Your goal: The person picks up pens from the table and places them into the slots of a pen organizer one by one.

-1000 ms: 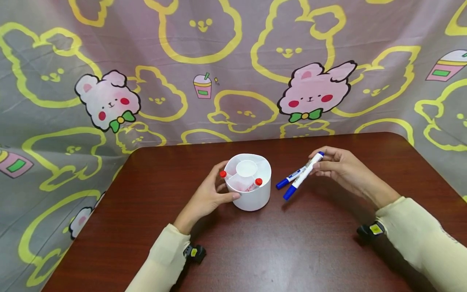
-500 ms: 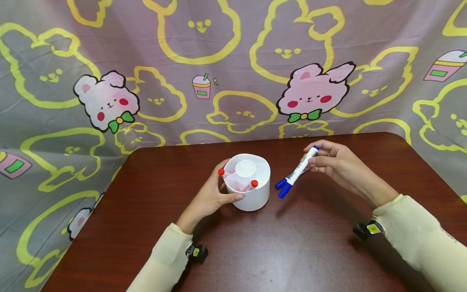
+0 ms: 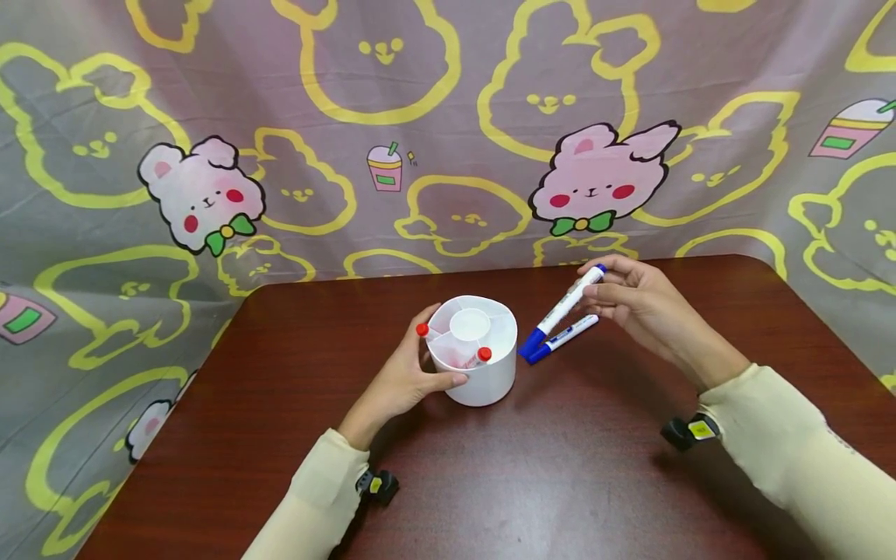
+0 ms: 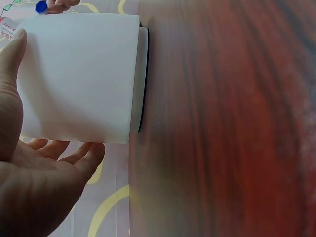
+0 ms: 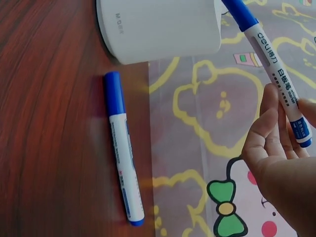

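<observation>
White pen holder (image 3: 483, 387), upright on the bench (image 3: 434, 490) just left of the blue-capped markers, with dividers around a round central cup. From the left, a patterned cloth (image 3: 448, 85) hangs behind, and the left hand (image 3: 399, 381) curls round the holder's left side, thumb on the near wall; the left wrist view adds the fingertips along the far side and a dark line edging the base. One red-capped marker (image 3: 423, 330) leans out over the left rim; a second red marker (image 3: 484, 355) tilts at the front rim. In the left wrist view red lettering shows on a white barrel beside the thumb, too small to read. On the holder's wall the right wrist view alone shows "M&G" with tiny characters after it. To the right, the held blue marker (image 3: 565, 305) slants with its cap close by the holder's wall; whether they touch I cannot tell. The right wrist view gives its print: "deli 得力", then "白板笔" and "whiteboard marker", with a blue band near the tail. Below it the loose blue marker (image 3: 570, 334) lies on the bench, cap toward the holder, its fine print unreadable. Farthest right, the right hand (image 3: 633, 303) pinches the held blue marker near its tail end, between thumb and fingers.
</observation>
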{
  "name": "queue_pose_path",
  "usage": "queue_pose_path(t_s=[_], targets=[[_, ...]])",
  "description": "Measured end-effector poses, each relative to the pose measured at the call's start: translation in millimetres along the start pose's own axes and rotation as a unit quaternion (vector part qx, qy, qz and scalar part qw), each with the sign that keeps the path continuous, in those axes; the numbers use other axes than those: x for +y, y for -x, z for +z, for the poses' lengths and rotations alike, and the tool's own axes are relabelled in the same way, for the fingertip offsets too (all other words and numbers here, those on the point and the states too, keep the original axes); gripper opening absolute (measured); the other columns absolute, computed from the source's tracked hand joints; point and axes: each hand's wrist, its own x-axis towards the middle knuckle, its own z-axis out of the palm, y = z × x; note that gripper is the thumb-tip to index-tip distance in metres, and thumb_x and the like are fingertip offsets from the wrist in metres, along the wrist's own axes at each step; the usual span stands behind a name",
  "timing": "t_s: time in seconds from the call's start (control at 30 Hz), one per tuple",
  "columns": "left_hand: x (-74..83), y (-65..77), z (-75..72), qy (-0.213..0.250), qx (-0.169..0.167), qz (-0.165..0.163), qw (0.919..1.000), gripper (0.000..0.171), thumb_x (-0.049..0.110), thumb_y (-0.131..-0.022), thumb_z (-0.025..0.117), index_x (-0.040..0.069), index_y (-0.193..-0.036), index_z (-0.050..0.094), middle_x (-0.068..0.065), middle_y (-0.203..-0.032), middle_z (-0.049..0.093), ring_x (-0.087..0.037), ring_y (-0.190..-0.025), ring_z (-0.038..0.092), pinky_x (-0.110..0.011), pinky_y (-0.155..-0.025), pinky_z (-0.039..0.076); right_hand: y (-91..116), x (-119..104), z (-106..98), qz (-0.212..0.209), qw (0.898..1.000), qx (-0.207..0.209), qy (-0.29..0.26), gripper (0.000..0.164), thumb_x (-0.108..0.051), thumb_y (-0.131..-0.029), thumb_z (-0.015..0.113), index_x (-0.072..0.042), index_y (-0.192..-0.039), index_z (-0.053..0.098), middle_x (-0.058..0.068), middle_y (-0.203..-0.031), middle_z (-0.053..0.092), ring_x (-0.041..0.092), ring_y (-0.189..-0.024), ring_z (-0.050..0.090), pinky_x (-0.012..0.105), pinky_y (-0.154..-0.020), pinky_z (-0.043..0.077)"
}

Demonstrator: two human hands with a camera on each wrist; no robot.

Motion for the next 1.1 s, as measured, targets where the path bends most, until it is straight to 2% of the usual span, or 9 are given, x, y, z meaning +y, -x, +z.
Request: queue_pose_path(t_s=[0.23, 0.4, 0.8, 1.1], targets=[[0.3, 1.7, -0.7, -0.013, 0.006, -0.002, 0.9999, 0.107, 0.001, -0.08, 0.089, 0.022, -0.163, 0.024, -0.01, -0.159, 0.044, -0.035, -0.144, 0.049, -0.052, -0.113, 0.048, -5.6, 0.8, 10.8, -0.011, 1.0, 0.009, -0.022, 0.017, 0.002, -0.103, 0.061, -0.004, -0.117, 0.066, 0.003, -0.106, 0.071, 0.016, -0.089, 0.073, 0.026, -0.083, 0.061], [1.2, 2.5, -0.9, -0.016, 0.009, -0.001, 0.9998, 0.105, 0.002, -0.081, 0.089, 0.022, -0.162, 0.025, -0.009, -0.158, 0.045, -0.035, -0.143, 0.049, -0.053, -0.115, 0.046, -7.6, 0.7, 17.1, -0.014, 1.0, 0.014, -0.018, 0.016, 0.001, -0.102, 0.062, -0.003, -0.117, 0.067, 0.003, -0.105, 0.074, 0.017, -0.088, 0.074, 0.026, -0.084, 0.061], [1.5, 1.0, 0.5, -0.017, -0.008, 0.025, 0.9995, 0.101, 0.003, -0.081, 0.088, 0.018, -0.161, 0.027, -0.013, -0.153, 0.05, -0.03, -0.138, 0.053, -0.049, -0.116, 0.043, -11.1, -1.9, 32.2, -0.014, 0.999, 0.021, 0.031, 0.019, -0.006, -0.102, 0.067, -0.007, -0.12, 0.068, 0.002, -0.105, 0.074, 0.015, -0.092, 0.07, 0.025, -0.082, 0.06], [3.6, -0.1, 1.8, -0.039, -0.005, 0.031, 0.9987, 0.101, 0.006, -0.08, 0.089, 0.018, -0.16, 0.029, -0.01, -0.152, 0.051, -0.026, -0.139, 0.05, -0.049, -0.119, 0.039, -13.3, -0.6, 41.3, -0.01, 0.997, 0.027, 0.073, 0.026, -0.012, -0.101, 0.069, -0.008, -0.127, 0.065, 0.001, -0.105, 0.075, 0.016, -0.094, 0.073, 0.026, -0.082, 0.058]])
